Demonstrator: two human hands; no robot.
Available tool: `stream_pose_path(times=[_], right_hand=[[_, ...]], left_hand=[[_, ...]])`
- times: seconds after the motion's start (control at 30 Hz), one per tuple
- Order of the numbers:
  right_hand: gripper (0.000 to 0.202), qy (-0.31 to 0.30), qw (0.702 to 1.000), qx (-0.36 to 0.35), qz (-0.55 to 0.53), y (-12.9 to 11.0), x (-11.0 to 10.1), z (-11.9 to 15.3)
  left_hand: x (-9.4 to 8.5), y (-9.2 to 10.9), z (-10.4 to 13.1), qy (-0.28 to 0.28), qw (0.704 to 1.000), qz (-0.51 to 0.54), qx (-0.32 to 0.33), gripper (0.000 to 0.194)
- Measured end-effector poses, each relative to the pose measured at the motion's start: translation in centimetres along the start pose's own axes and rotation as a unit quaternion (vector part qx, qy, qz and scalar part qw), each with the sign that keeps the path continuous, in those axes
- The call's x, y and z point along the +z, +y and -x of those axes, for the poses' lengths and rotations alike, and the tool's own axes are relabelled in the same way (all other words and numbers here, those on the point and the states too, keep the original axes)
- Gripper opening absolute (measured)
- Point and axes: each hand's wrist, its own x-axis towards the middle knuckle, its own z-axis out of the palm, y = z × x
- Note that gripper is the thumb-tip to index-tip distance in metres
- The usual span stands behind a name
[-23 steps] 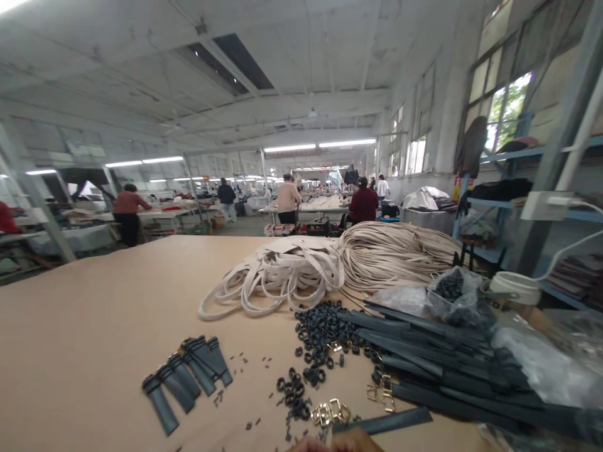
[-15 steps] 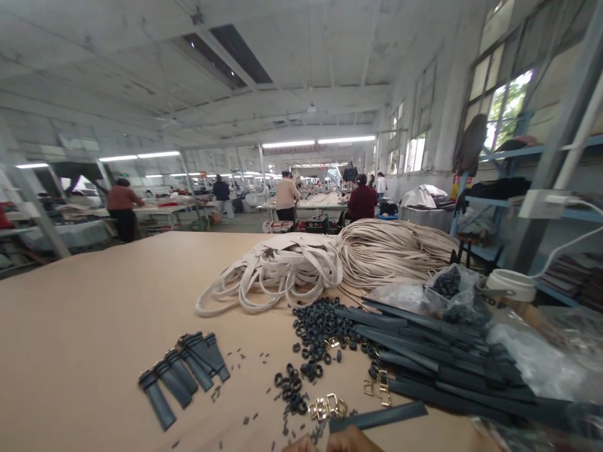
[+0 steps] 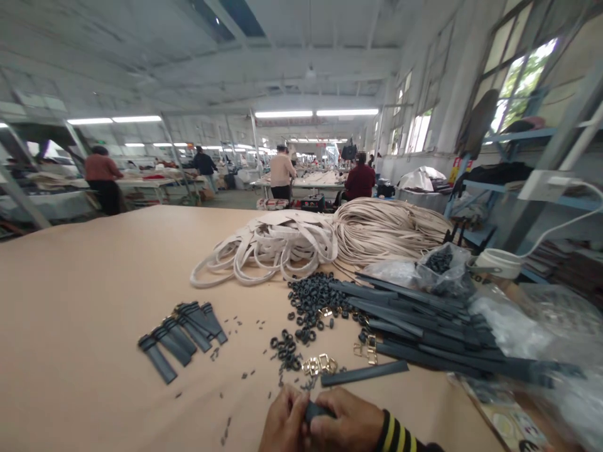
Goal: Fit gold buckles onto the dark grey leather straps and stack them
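Both hands [image 3: 320,422] pinch closed on a dark strap piece [image 3: 315,410].

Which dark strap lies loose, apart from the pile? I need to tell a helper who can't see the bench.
On the tan table, find the big heap of dark straps at the right. The single strap lies flat just off its near left edge, beyond the hands, beside the gold buckles. Unlike its neighbours, nothing overlaps it.
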Motion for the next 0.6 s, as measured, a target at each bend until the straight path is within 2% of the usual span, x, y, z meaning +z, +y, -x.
stream_pose_path(times=[0.1,0.17,0.33,0.4,0.5,0.6], right_hand=[[0.019,-0.015,1.000,-0.008,-0.021,-0.8,0.0,0.4],[0.019,-0.014,1.000,0.000,-0.004,-0.8,-0.1,0.6],[0.017,0.007,0.996,0.038,0.082,-0.8,0.2,1.0],[0.015,0.015,0.992,0.047,0.115,-0.9,0.4,1.1],[0.015,0.025,0.986,0.050,0.159,-1.2,0.3,1.2],[0.014,0.048,0.976,0.053,0.204,-1.7,-0.9,1.3]], left_hand=[[0.0,0.3,0.7,-0.002,1.000,-0.010,0.007,0.037],[-0.3,0.3,0.9,-0.022,1.000,-0.012,0.011,0.033],[-1.7,0.6,0.8,-0.169,0.985,-0.001,-0.044,0.028],[-1.9,0.7,0.7,-0.200,0.978,-0.011,-0.058,0.027],[-1.6,0.7,0.5,-0.190,0.980,-0.019,-0.053,0.026],[-1.1,0.6,0.4,-0.170,0.984,-0.018,-0.046,0.025]])
